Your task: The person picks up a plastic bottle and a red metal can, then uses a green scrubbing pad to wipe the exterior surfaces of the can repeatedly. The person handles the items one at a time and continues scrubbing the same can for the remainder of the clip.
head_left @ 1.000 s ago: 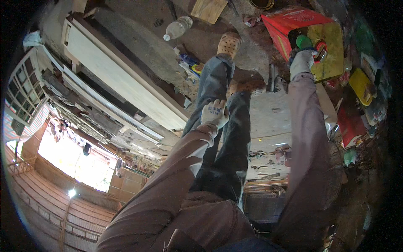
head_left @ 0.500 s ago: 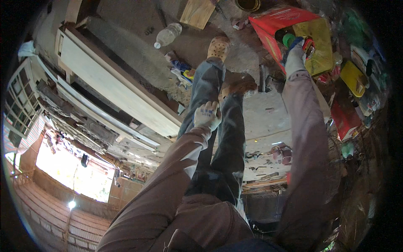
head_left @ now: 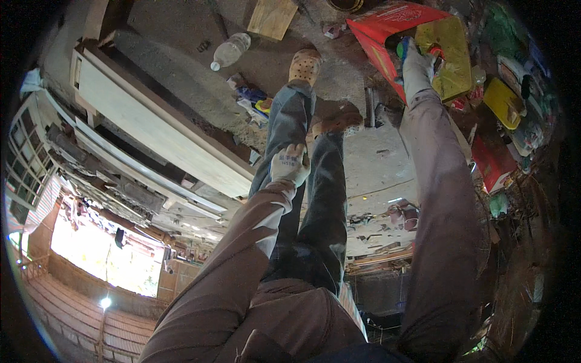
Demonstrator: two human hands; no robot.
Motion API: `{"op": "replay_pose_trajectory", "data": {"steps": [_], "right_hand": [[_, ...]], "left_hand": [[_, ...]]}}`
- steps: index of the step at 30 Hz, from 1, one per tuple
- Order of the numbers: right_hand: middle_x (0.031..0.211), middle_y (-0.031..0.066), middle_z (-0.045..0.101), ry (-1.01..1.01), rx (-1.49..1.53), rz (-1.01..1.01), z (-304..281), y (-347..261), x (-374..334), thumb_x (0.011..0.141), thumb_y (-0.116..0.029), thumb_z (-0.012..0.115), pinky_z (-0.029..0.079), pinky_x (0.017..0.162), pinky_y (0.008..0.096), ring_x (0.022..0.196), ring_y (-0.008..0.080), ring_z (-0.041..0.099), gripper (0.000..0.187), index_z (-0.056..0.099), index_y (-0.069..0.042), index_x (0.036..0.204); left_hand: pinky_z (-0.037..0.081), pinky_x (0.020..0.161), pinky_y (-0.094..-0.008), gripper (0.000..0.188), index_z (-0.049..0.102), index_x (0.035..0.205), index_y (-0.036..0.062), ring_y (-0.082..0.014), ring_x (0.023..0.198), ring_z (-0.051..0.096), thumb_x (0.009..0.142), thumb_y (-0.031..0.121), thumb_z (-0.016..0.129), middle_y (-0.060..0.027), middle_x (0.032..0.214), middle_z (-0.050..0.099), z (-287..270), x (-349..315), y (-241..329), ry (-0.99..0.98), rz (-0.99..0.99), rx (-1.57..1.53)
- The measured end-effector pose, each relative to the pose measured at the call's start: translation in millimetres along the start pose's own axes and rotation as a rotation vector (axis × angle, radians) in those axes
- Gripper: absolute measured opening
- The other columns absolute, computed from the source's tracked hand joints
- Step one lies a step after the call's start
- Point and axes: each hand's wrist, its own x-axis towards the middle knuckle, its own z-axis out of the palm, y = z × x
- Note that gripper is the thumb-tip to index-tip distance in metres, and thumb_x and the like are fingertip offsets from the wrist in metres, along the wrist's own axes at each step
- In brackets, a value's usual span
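In a white work glove, my left hand [head_left: 292,164] rests on my left knee, its fingers over the jeans, holding nothing. My right hand [head_left: 417,68], gloved in white with blue on the finger side, reaches to the opening of a red carton [head_left: 393,23] at the far right. Something green [head_left: 400,51] shows beside its fingers, mostly hidden by the glove. A small red item [head_left: 436,51] lies just right of the hand, against the yellowish inner flap [head_left: 455,66] of the carton. Whether the right fingers grip anything is hidden.
A clear plastic bottle [head_left: 231,52] and a wooden board piece [head_left: 272,18] lie on the floor ahead. A long pale wooden beam [head_left: 151,115] runs along the left. Crumpled cloth [head_left: 251,97] lies near my left shoe [head_left: 304,66]. A yellow container [head_left: 504,104] and mixed scrap are at right.
The view has shifted slightly, so the scene sits a little further left and up. My right hand now covers more of the green thing in the carton. My left hand stays on the knee.
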Motion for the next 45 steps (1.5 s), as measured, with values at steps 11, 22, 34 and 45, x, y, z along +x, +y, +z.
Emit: {"op": "replay_pose_trajectory", "data": {"steps": [11,22,34,45], "right_hand": [[0.136,0.0241,0.050,0.172,-0.180,-0.449,-5,15,17,0.090,-0.054,0.056,0.049,0.086,0.0533,0.105,0.0444,0.060,0.064,0.042,-0.013,0.137],[0.116,0.0246,0.062,-0.158,-0.606,-0.970,-37,21,32,0.088,-0.054,0.059,0.048,0.089,0.0520,0.101,0.0440,0.062,0.067,0.039,-0.021,0.142],[0.132,0.0180,0.056,-0.178,-0.253,-0.200,-13,7,24,0.086,-0.063,0.059,0.050,0.089,0.0493,0.111,0.0401,0.061,0.078,0.034,-0.018,0.144],[0.112,0.0208,0.064,0.045,0.165,0.085,17,11,-1,0.085,-0.048,0.068,0.050,0.084,0.0486,0.103,0.0418,0.064,0.069,0.037,-0.009,0.133]], "left_hand": [[0.053,0.065,-0.0459,0.011,0.059,0.088,0.0124,-0.0344,0.074,0.065,0.081,0.020,0.061,-0.0123,0.085,0.064,2,-1,-1,-0.016,-0.008,-0.018],[0.052,0.065,-0.0460,0.012,0.059,0.088,0.0113,-0.0344,0.075,0.065,0.080,0.020,0.062,-0.0126,0.085,0.064,-3,2,2,-0.007,-0.013,-0.007],[0.052,0.061,-0.0454,0.015,0.058,0.091,0.0126,-0.0337,0.071,0.065,0.078,0.020,0.064,-0.0119,0.083,0.063,2,5,6,0.016,0.033,0.029],[0.052,0.064,-0.0467,0.012,0.059,0.089,0.0139,-0.0348,0.072,0.064,0.079,0.021,0.063,-0.0109,0.081,0.063,3,3,5,0.014,0.037,0.027]]}}
